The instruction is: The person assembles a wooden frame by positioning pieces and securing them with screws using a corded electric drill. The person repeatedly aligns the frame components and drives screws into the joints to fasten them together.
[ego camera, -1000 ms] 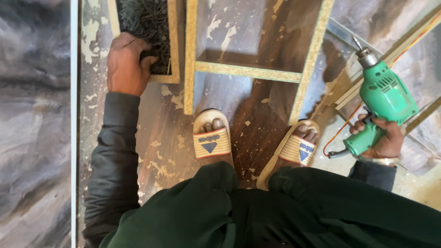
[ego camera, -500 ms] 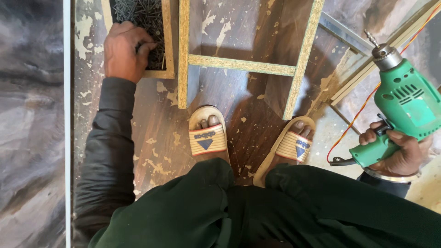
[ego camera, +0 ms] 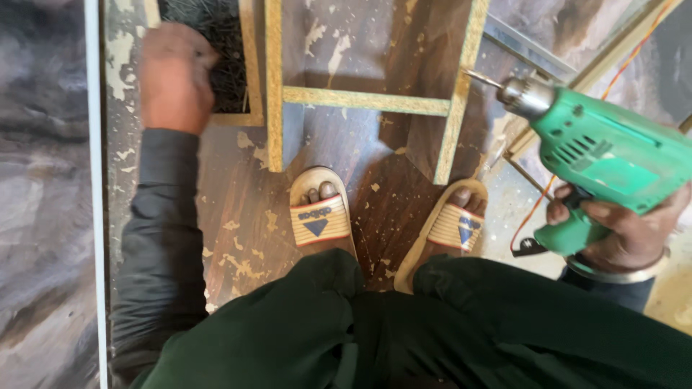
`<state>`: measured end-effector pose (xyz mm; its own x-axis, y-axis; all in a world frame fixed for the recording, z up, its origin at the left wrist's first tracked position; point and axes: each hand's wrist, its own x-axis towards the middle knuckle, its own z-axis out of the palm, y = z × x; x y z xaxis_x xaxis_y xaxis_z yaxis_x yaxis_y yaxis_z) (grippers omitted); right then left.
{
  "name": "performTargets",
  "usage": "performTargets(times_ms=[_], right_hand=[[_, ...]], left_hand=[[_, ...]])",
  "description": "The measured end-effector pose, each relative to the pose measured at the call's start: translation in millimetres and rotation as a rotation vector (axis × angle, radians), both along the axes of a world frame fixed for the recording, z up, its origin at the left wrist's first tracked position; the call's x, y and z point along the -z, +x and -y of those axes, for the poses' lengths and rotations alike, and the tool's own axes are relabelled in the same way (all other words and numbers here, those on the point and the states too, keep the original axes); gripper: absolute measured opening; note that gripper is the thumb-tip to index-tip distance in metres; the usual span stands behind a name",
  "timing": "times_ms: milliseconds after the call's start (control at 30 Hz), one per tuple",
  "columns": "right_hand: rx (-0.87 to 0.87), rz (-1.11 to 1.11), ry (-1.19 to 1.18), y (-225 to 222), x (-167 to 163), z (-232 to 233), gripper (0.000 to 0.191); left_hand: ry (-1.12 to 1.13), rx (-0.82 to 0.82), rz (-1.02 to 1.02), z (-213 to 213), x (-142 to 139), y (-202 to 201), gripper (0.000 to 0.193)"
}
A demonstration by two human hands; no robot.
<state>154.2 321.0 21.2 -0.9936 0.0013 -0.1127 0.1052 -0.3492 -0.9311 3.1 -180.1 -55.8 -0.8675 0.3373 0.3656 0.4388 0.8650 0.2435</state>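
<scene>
One green drill (ego camera: 602, 155) sat at three o'clock, the right hand (ego camera: 623, 234) wrapped tight around its grip; the left hand (ego camera: 173, 75), blurred at ten o'clock, reached into one box of dark screws (ego camera: 223, 43), finger state impossible to tell. Two sandals (ego camera: 319, 212) stood on a chipped brown board (ego camera: 238, 216) inside one chipboard frame (ego camera: 364, 99), grey sheeting (ego camera: 43, 180) alongside.

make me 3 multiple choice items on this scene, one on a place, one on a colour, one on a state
1. Where is the left hand?
A. at the box of dark screws
B. on the drill
C. on a sandal

2. What colour is the drill?
A. red
B. green
C. yellow

3. How is the drill held?
A. lying on the floor
B. gripped in the right hand, bit pointing at the frame
C. hanging by its cord

Answers: 1 A, the hand reaches into the screw box. 2 B, its body is green. 3 B, fingers wrap the handle, bit near the frame's right rail.
</scene>
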Motion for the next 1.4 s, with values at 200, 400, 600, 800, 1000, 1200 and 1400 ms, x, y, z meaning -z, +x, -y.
performTargets(times_ms=[200, 400, 600, 800, 1000, 1200, 1400], right_hand=[[-0.001, -0.008, 0.220, -3, 8, -10, 0.059], [-0.054, -0.061, 0.190, -13, 5, -2, 0.061], [-0.028, -0.068, 0.166, -23, -12, 28, 0.069], [-0.044, -0.064, 0.165, -23, -17, 37, 0.067], [0.019, -0.052, 0.123, -17, -16, 39, 0.069], [0.026, -0.040, 0.174, -13, -8, 30, 0.068], [0.016, -0.049, 0.148, -16, -2, 25, 0.073]], left_hand=[[0.391, -0.043, 0.148, -2, -2, 5, 0.024], [0.190, -0.015, -0.056, -14, -13, -1, 0.026], [1.112, 0.258, 0.759, -66, -34, 9, 0.018], [1.171, 0.387, 0.849, -113, -55, 19, 0.017], [1.444, 0.259, 1.073, -142, -54, 23, 0.023], [1.527, 0.294, 1.099, -145, -45, 23, 0.026], [1.560, 0.345, 1.187, -147, -44, 20, 0.025]])
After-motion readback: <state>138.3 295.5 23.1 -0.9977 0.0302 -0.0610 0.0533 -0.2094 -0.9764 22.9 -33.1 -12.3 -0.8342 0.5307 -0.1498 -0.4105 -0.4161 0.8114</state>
